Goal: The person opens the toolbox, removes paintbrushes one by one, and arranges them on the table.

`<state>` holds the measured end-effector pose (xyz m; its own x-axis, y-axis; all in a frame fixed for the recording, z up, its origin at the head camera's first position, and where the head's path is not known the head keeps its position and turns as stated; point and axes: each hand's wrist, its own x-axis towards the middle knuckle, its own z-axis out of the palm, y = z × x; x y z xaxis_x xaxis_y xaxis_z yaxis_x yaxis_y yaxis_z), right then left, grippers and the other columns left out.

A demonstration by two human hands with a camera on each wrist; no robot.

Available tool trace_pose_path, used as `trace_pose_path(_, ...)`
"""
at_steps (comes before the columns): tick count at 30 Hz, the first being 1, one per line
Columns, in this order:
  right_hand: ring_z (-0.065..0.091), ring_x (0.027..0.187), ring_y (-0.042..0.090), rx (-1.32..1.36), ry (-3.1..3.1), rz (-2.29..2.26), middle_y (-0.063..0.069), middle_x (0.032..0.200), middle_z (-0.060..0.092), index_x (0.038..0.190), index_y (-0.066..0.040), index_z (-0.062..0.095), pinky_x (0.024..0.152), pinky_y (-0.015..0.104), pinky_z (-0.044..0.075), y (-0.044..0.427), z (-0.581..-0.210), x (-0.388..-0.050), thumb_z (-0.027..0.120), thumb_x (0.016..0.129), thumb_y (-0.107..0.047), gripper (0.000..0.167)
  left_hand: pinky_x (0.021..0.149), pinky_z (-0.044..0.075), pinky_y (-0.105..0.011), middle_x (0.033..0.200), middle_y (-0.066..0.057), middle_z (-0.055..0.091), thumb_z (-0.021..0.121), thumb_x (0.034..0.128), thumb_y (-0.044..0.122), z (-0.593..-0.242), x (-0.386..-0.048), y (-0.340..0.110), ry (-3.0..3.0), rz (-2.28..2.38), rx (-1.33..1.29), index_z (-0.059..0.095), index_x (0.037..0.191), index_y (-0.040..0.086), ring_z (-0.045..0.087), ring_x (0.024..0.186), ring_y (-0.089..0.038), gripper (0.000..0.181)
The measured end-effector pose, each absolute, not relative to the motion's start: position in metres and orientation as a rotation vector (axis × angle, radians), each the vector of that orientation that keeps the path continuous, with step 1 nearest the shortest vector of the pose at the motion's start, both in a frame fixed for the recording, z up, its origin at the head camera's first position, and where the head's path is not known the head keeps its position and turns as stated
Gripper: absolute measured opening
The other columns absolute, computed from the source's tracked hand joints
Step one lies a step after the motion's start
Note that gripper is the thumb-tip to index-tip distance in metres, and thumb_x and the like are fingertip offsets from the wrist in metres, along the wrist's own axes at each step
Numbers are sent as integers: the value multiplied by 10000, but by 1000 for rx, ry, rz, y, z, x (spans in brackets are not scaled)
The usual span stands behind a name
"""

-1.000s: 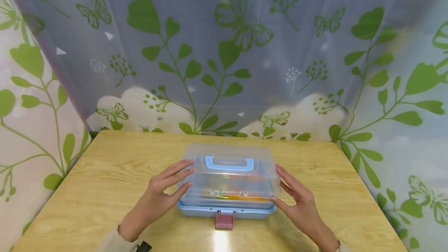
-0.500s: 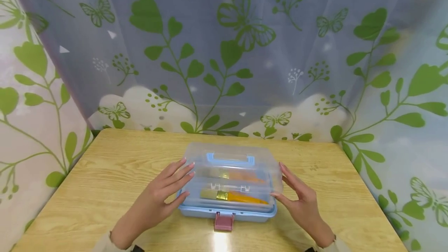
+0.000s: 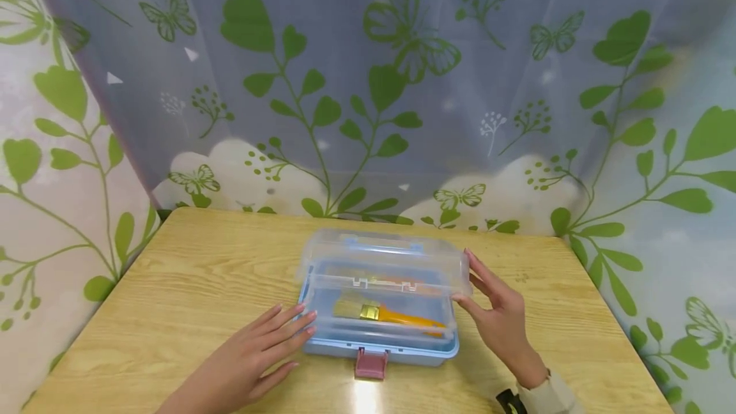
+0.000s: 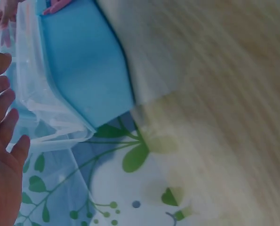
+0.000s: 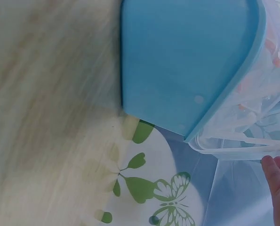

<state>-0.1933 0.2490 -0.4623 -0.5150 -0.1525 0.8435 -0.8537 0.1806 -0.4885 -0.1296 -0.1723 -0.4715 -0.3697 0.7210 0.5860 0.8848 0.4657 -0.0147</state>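
A blue plastic box (image 3: 425, 358) with a clear lid (image 3: 439, 267) sits on the table in the head view, its lid partly raised at the front. A pink latch (image 3: 371, 365) hangs down at the front. Through the lid I see a paintbrush (image 3: 411, 319) with an orange handle and pale bristles. My right hand (image 3: 501, 312) pinches the lid's right edge between thumb and fingers. My left hand (image 3: 253, 351), fingers straight, is at the box's left side; whether it touches is unclear. The left wrist view shows the blue side wall (image 4: 83, 61) beyond that hand.
The wooden table (image 3: 218, 273) extends around the box on both sides. A patterned curtain (image 3: 322, 165) with green leaves and butterflies stands behind and at the left and right. A second orange shape shows dimly in the box behind the brush.
The lid's front edge has risen and tipped back, with my right hand going up along with it. My left hand has come down and away from the lid. The paintbrush shows more plainly.
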Motion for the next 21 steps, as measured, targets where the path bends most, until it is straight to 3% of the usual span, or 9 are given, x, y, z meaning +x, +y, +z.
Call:
trace_pose_path(5, 586, 1325, 181, 901, -1817, 1406, 286, 1412, 563, 1332, 220, 525, 994, 280, 525, 246, -457, -198, 805, 820, -10, 627, 1277, 105, -301, 1558, -106, 485, 555, 1056, 308, -478, -124, -182, -2287, -396, -1328, 522, 1485, 43, 385, 1491, -225, 506)
trace_pose_path(10, 596, 1314, 182, 880, -1807, 1431, 284, 1408, 569, 1344, 214, 519, 986, 275, 532, 245, -454, -204, 791, 789, 102, 628, 1274, 135, -304, 1514, -118, 534, 483, 1087, 318, -482, -124, -186, -2244, -393, -1331, 556, 1453, 33, 429, 1463, -226, 470)
trace_pose_path(17, 614, 1286, 157, 817, -1784, 1463, 221, 1399, 603, 1332, 213, 532, 954, 244, 549, 240, -452, -209, 759, 799, 148, 582, 1273, 134, -298, 1460, -147, 579, 411, 1108, 311, -487, -126, -186, -2178, -333, -1359, 598, 1398, -3, 390, 1484, -191, 466)
trace_pose_path(21, 625, 1261, 125, 732, -1821, 1476, 126, 1389, 633, 1351, 160, 559, 939, 226, 553, 237, -449, -211, 735, 817, 162, 562, 1272, 150, -305, 1445, -141, 595, 407, 1109, 300, -492, -123, -184, -2172, -338, -1365, 603, 1394, 4, 435, 1459, -193, 455)
